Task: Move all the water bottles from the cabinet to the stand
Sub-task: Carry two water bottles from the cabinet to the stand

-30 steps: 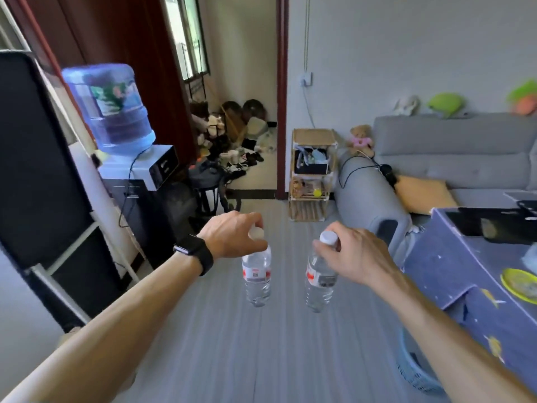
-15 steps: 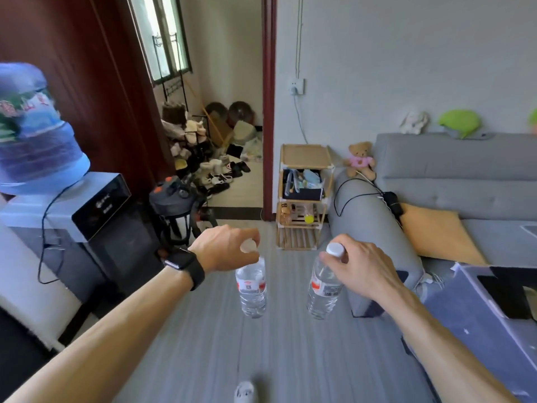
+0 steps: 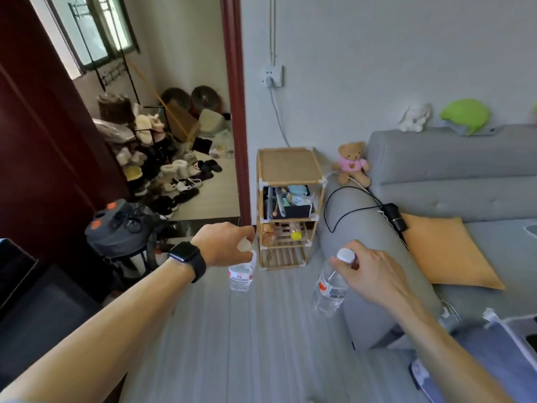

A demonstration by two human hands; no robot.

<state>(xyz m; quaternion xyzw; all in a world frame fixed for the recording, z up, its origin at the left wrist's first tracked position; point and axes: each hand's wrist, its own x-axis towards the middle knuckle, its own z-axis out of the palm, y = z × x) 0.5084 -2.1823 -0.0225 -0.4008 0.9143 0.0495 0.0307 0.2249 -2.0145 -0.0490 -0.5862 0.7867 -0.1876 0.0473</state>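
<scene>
My left hand (image 3: 223, 242), with a black watch on the wrist, grips the neck of a clear water bottle (image 3: 241, 274) that hangs above the floor. A second clear water bottle (image 3: 329, 289) with a white cap hangs tilted from my right hand (image 3: 374, 276), which grips it at the neck. Straight ahead a small bamboo stand (image 3: 287, 165) with a bare woven top and two lower shelves stands against the wall, between the doorway and the sofa. Both bottles are still short of it.
A grey sofa (image 3: 453, 181) with an orange cushion (image 3: 447, 251) fills the right. A black cable runs over its armrest (image 3: 366, 245). A grey vacuum (image 3: 122, 231) stands at the left by the dark red door. Shoes are heaped beyond the doorway. A blue-covered table corner (image 3: 494, 359) is at the lower right.
The view has moved forward and to the right: the stand and sofa are closer, and the water dispenser has left the frame. Both hands keep hold of their bottles.
</scene>
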